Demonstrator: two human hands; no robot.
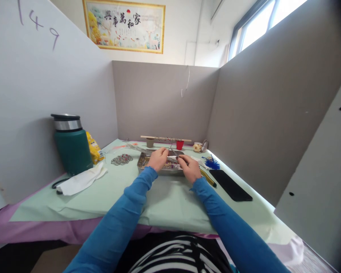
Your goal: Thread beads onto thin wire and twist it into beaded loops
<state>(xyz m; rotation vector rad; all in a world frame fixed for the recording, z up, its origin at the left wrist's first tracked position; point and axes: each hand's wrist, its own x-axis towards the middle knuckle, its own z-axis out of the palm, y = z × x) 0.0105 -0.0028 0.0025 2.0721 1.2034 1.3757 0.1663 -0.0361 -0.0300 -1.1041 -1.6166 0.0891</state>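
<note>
Wire [172, 152], thin and slanting up toward the table's far edge, sits pinched between both hands over the metal tray [159, 171] of beads, left hand [158, 158] curled at its lower end, right hand [189, 168] closed and just beside, equally near.

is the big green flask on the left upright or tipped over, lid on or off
Upright, lid on: the green flask stands on its base on the table, black lid seated on top.

Both hands, the left hand [158, 159] and the right hand [190, 168], cover much of the metal tray [161, 171] near the counter's far edge; its contents are too small to identify. The thin item between the fingers is unclear.
</note>
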